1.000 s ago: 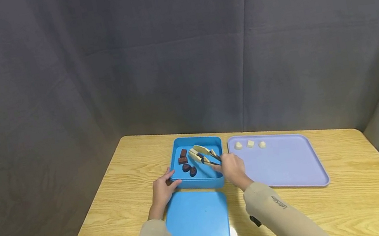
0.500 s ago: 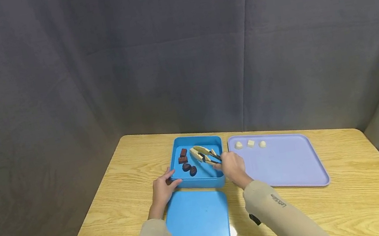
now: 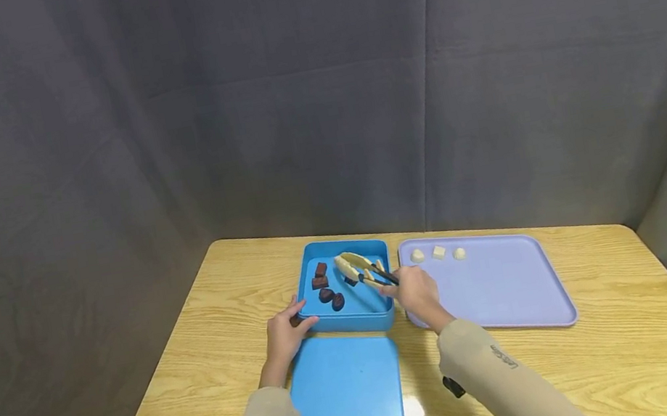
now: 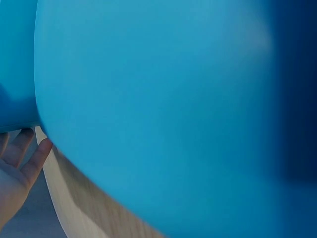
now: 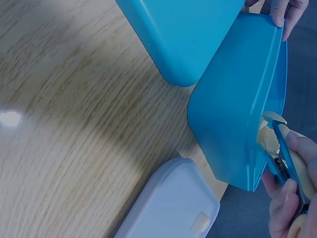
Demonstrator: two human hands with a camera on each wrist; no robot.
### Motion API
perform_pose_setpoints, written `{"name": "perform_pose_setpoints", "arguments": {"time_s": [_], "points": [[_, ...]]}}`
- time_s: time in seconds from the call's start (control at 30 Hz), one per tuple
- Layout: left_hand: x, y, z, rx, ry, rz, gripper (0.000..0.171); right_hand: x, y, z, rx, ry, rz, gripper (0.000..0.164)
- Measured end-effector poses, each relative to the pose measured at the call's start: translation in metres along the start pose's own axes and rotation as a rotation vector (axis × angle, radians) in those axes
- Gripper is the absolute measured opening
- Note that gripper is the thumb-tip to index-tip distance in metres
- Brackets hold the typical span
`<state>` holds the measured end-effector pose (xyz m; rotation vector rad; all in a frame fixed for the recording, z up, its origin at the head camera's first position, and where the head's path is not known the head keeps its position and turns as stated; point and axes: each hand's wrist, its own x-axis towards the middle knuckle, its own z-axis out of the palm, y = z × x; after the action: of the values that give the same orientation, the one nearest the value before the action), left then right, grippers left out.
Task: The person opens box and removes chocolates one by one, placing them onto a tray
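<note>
My right hand (image 3: 418, 291) grips a pair of tongs (image 3: 352, 264) with cream tips and dark, cream-edged arms. The tips are spread over the inside of a blue box (image 3: 352, 322). To their left in the box lie two brown rectangular chocolates (image 3: 319, 282) and two dark rounded chocolates (image 3: 338, 301). A small dark patch shows under the tongs; I cannot tell whether it is a chocolate. My left hand (image 3: 283, 335) holds the box's near left corner, fingers at the left side, thumb at the front rim. In the right wrist view, the tong tips (image 5: 268, 139) show at the box rim.
A blue lid (image 3: 347, 401) lies flat in front of the box. Right of the box, a lilac tray (image 3: 498, 283) carries three white chocolates (image 3: 439, 252) near its back left corner. Everything stands on a wooden table (image 3: 646, 332), with grey curtains behind and at the sides.
My right hand has shifted slightly to the right and the tongs have tilted and lifted a little, their arms looking wider apart. The left hand keeps its place at the box corner.
</note>
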<state>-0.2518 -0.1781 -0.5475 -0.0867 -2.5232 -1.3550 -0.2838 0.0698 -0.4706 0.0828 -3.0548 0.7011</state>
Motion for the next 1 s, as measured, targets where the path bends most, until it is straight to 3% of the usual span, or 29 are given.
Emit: {"name": "perform_pose_setpoints", "arguments": {"time_s": [0.7, 1.0], "points": [[0.001, 0.003, -0.004, -0.004, -0.016, -0.015, 0.049, -0.023, 0.024, -0.022, 0.110, 0.104, -0.072, 0.026], [0.001, 0.004, -0.006, -0.001, -0.019, -0.013, 0.048, -0.037, 0.039, -0.031, 0.130, 0.119, -0.094, 0.037]]}}
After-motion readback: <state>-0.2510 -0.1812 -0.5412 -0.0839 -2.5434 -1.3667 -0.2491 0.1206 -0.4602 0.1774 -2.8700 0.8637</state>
